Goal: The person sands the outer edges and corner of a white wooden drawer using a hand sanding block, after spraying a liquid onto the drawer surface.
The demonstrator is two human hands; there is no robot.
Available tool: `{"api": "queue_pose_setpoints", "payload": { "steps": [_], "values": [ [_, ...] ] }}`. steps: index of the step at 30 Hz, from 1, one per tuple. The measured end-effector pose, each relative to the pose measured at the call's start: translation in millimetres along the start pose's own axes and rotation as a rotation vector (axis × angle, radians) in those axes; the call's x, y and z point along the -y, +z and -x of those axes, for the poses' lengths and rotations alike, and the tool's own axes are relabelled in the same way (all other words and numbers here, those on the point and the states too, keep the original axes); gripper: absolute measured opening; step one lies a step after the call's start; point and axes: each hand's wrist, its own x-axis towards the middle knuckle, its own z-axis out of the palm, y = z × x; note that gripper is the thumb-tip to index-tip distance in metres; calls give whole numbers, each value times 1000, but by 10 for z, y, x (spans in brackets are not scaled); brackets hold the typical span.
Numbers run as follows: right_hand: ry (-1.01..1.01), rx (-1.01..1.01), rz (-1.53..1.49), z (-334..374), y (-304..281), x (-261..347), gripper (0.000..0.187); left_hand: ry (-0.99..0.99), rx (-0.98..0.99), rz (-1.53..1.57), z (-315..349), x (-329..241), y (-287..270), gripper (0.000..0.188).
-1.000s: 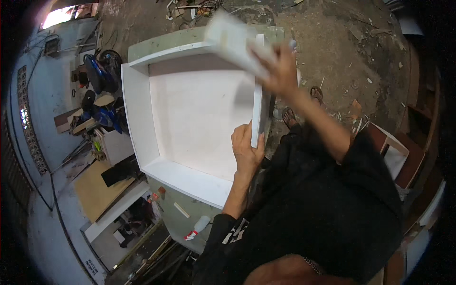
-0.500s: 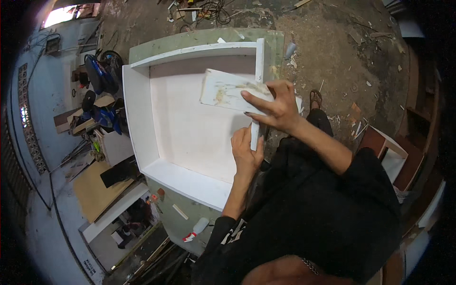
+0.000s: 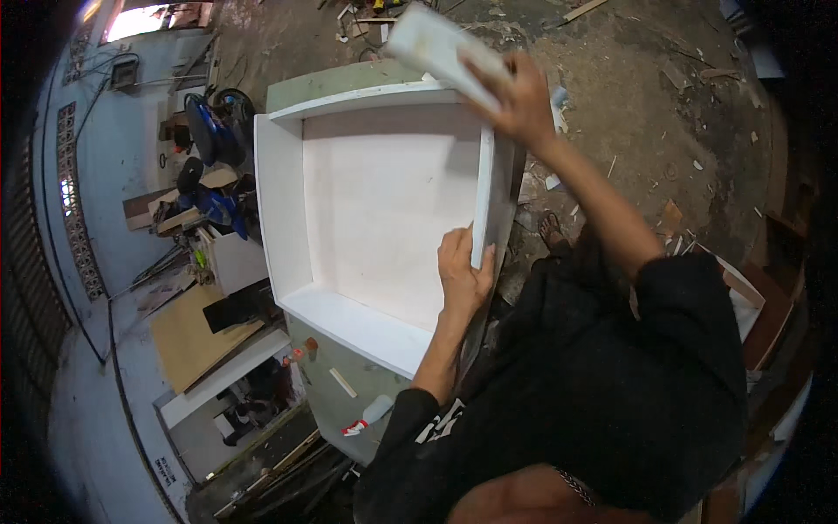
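Observation:
A large white open-topped box [image 3: 284,201], like a drawer, rests on a green tabletop [image 3: 327,86]. My left hand [image 3: 465,272] grips the top edge of its right wall, fingers over the inner side and thumb outside. Above the box's far right corner, my right hand [image 3: 524,103] holds a flat white rectangular board [image 3: 436,48], which is blurred by motion. The right fingers lie across the board's face. Whether the board touches the box edge there I cannot tell.
On the table's near left part lie a white bottle with a red cap [image 3: 371,414] and a thin pale strip [image 3: 343,382]. A blue motorcycle [image 3: 214,131] and leaning boards [image 3: 196,336] stand to the left. Wood scraps [image 3: 720,73] litter the floor.
My right hand has lifted the board away from over the box interior toward the far right corner. My left hand stays on the right wall. The whole view has shifted slightly.

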Motion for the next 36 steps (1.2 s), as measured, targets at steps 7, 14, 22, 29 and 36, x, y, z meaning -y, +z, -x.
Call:
{"api": "queue_pose_setpoints", "payload": {
  "steps": [7,14,22,29,36],
  "values": [
    [324,-153,-233,-421,14,-742,54,-25,8,-141,58,73,18,44],
    [7,-106,-53,-331,-9,-346,52,-69,14,-186,-90,-136,93,55],
    [-245,144,-10,1139,-324,722,55,-36,64,-106,-3,72,140,62],
    [-31,-14,217,-276,-49,-89,50,34,33,-111,-116,-37,95,62],
    [-203,164,83,1111,-233,714,54,-24,80,-103,-3,134,102,69]
  ]
}}
